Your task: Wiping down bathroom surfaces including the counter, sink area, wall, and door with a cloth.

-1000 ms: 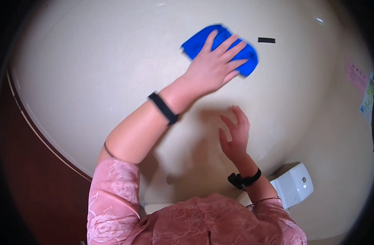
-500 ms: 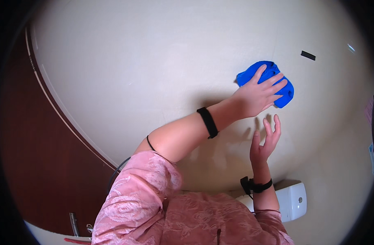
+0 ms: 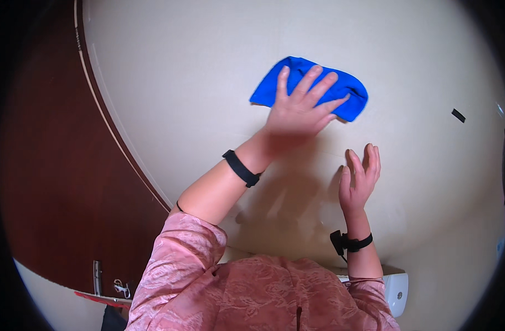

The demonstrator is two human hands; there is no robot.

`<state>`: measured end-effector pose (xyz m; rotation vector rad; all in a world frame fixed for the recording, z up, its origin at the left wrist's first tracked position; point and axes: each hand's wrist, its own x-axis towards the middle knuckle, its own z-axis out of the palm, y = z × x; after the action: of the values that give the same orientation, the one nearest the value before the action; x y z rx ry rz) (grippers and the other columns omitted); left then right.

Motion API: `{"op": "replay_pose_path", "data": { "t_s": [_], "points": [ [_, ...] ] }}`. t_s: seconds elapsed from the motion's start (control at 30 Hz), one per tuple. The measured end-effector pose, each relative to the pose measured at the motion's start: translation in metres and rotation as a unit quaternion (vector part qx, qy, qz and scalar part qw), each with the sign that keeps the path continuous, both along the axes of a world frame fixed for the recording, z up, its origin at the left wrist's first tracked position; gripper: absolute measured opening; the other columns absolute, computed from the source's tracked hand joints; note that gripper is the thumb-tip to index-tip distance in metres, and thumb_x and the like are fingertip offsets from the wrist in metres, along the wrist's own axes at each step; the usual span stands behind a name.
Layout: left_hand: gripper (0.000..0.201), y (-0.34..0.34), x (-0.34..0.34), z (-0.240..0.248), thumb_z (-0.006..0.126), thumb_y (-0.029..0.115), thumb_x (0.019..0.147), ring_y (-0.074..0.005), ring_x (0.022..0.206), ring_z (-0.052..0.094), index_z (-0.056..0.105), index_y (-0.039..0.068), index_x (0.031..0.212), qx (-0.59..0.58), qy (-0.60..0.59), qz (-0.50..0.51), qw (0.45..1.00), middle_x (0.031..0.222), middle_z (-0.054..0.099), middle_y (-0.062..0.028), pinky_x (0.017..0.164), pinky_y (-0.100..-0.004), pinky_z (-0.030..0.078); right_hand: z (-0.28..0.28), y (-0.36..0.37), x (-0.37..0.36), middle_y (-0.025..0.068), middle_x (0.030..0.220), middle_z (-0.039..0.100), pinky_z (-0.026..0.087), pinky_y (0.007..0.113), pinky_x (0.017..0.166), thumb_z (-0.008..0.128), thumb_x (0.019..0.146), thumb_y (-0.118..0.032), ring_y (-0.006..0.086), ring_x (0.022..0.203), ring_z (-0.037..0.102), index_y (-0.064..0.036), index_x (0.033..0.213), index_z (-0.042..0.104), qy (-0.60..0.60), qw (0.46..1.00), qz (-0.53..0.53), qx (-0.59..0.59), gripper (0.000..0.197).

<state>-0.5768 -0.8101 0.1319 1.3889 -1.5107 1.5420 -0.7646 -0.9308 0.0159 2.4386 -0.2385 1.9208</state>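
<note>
A blue cloth point(image 3: 269, 84) lies against a broad pale surface point(image 3: 208, 71), creased and bunched at its right end. My left hand point(image 3: 302, 113) is pressed flat on it, fingers spread, hiding the cloth's middle and part of its lower edge. Lower down to the right, my right hand point(image 3: 358, 179) is raised with its fingers apart and nothing in it. It is separate from the cloth. Black straps circle both wrists; the right strap point(image 3: 358, 243) carries a small black block.
A dark red-brown panel point(image 3: 48, 165) with a pale curved edge strip fills the left side. A small black strip point(image 3: 458, 115) sits at right on the pale surface. Below my right forearm is a white box-like fixture point(image 3: 397, 292) with a round button. Metal hardware point(image 3: 97, 278) shows at lower left.
My left hand has moved left and slightly up in the view, taking the cloth along. More of the cloth now shows, spread wider. My right hand has stayed nearly in place.
</note>
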Motion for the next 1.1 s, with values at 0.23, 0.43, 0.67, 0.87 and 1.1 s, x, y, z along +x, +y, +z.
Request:
{"op": "replay_pose_path", "data": {
  "t_s": [0.23, 0.43, 0.67, 0.87, 1.1],
  "points": [
    [0.049, 0.075, 0.101, 0.009, 0.069, 0.02, 0.087, -0.042, 0.146, 0.03, 0.064, 0.021, 0.135, -0.09, 0.101, 0.098, 0.986, 0.155, 0.038, -0.017, 0.118, -0.0655, 0.015, -0.005, -0.005, 0.041, 0.0231, 0.156, 0.039, 0.01, 0.059, 0.12, 0.056, 0.093, -0.014, 0.0423, 0.149, 0.03, -0.0146, 0.132, 0.066, 0.004, 0.993, -0.104, -0.056, 0.04],
    [0.051, 0.09, 0.106, -0.084, 0.073, 0.031, 0.084, -0.0441, 0.145, 0.029, 0.065, 0.027, 0.134, -0.052, 0.144, 0.12, 0.981, 0.152, 0.041, -0.0164, 0.114, -0.0714, 0.016, -0.013, -0.005, 0.047, 0.0223, 0.16, 0.036, 0.007, 0.059, 0.121, 0.051, 0.099, -0.019, 0.0419, 0.152, 0.023, -0.0123, 0.14, 0.06, -0.031, 0.988, -0.135, -0.068, 0.042],
    [0.045, 0.088, 0.081, -0.082, 0.067, 0.034, 0.087, -0.0422, 0.142, 0.034, 0.066, 0.029, 0.133, 0.034, 0.069, 0.073, 0.994, 0.149, 0.043, -0.0156, 0.112, -0.074, 0.019, -0.037, -0.002, 0.032, 0.0208, 0.162, 0.032, 0.007, 0.059, 0.121, 0.049, 0.101, -0.022, 0.0414, 0.153, 0.021, -0.0125, 0.145, 0.054, -0.011, 0.988, -0.148, -0.037, 0.045],
    [0.056, 0.067, 0.081, 0.07, 0.076, 0.028, 0.082, -0.0443, 0.142, 0.035, 0.064, 0.026, 0.137, -0.097, 0.073, 0.06, 0.991, 0.153, 0.042, -0.0182, 0.111, -0.0713, 0.021, -0.031, 0.005, 0.035, 0.0204, 0.163, 0.03, 0.007, 0.06, 0.121, 0.045, 0.102, -0.02, 0.0418, 0.153, 0.019, -0.0082, 0.147, 0.051, -0.028, 0.989, -0.148, 0.003, 0.047],
    [0.047, 0.042, 0.034, 0.034, 0.074, 0.034, 0.083, -0.0366, 0.141, 0.04, 0.068, 0.027, 0.128, -0.036, 0.059, 0.007, 0.998, 0.151, 0.047, -0.0111, 0.108, -0.072, 0.023, -0.025, 0.007, 0.027, 0.0201, 0.163, 0.03, 0.01, 0.059, 0.121, 0.045, 0.103, -0.02, 0.0419, 0.152, 0.021, -0.0078, 0.148, 0.049, -0.023, 0.985, -0.168, -0.022, 0.047]
  ]
}}
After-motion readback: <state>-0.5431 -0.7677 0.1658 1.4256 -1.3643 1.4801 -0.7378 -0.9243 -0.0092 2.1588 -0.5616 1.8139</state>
